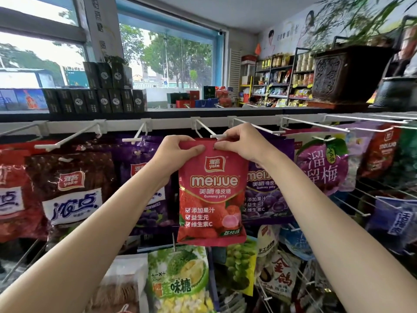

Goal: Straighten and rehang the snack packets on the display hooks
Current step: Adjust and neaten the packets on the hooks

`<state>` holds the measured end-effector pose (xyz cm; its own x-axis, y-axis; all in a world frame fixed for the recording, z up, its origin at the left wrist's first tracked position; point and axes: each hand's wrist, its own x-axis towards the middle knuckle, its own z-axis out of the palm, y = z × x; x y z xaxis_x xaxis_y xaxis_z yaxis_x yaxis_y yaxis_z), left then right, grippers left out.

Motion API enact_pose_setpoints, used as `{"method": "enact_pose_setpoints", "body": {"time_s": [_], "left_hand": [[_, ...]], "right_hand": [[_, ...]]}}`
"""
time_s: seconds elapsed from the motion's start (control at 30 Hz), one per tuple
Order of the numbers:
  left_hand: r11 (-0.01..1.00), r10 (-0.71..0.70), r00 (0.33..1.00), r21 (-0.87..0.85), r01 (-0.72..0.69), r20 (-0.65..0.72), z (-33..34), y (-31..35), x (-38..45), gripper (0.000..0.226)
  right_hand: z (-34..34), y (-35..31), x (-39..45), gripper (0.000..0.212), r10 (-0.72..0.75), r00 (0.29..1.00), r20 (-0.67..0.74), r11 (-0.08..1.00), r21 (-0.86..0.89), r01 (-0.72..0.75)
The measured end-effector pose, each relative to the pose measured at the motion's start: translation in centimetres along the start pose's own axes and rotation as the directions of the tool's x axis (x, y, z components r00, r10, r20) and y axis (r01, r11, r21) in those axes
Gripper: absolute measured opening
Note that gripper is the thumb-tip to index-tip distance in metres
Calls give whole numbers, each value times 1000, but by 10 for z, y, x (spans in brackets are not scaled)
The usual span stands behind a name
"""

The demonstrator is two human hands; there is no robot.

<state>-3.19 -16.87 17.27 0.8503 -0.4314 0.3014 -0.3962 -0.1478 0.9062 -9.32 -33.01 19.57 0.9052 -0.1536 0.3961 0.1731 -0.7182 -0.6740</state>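
both hands hold a red glossy plastic gummy packet [211, 199] by its top edge: the left hand [178, 152] pinches at 11 o'clock, the right hand [241, 143] at 1 o'clock, touching the white wire display hook [208, 129] tip. purple grape packets [266, 195] hang just behind.

Daylit blue-framed window [167, 59], stocked wall shelving [282, 80], carved dark planter [347, 75]

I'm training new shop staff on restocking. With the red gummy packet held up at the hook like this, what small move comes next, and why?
Probably slide the red Meijue gummy packet back along the white hook. Both the left hand and right hand pinch its top edge right at the hook's tip, so it seems barely threaded, if at all.
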Motion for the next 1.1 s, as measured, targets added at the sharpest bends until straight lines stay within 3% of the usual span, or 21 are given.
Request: {"method": "enact_pose_setpoints", "body": {"time_s": [0.13, 0.23, 0.37, 0.43, 0.53, 0.6, 0.63, 0.73, 0.9, 1.0, 1.1], "left_hand": [[999, -38, 999, -26, 38, -5, 0, 0, 3, 11], [971, 31, 998, 238, -17, -55, 1, 0, 8, 15], [817, 254, 951, 566, -112, -178, 6, -2, 4, 21], [736, 444, 872, 639, -224, -206, 15, -8, -9, 27], [562, 716, 680, 708, -427, -158, 43, -21, -37, 18], [439, 806, 590, 721, -537, -51, 70, -24, -44, 16], [411, 816, 578, 703, -580, 0, 84, -22, -44, 17], [415, 804, 588, 624, -662, 89, 123, -6, -37, 21], [430, 779, 608, 575, -696, 154, 181, 5, -18, 21], [507, 659, 726, 596, -623, 197, 223, 7, -2, 26], [574, 527, 831, 646, -503, 178, 260, 15, 14, 36]], "right_hand": [[0, 3, 3, 16, 17, 999, 29, 999, 27, -18], [5, 5, 11, 14, 21, 999, 38, 998, -55, -19], [18, 9, 15, 20, -39, 997, -67, 953, -302, 17], [20, 15, 5, 18, -128, 973, -193, 926, -376, 47], [11, 34, -19, 10, -285, 869, -405, 919, -373, 128], [1, 45, -36, 12, -353, 846, -399, 902, -385, 195], [-6, 50, -45, 12, -370, 856, -361, 892, -394, 219], [-38, 67, -67, 13, -363, 882, -301, 896, -371, 242], [-106, 131, -86, 15, -215, 779, -589, 962, -263, 67], [-143, 177, -83, 18, -96, 720, -688, 980, -190, -51], [-175, 209, -70, 35, 6, 830, -557, 990, -112, -83]]}}
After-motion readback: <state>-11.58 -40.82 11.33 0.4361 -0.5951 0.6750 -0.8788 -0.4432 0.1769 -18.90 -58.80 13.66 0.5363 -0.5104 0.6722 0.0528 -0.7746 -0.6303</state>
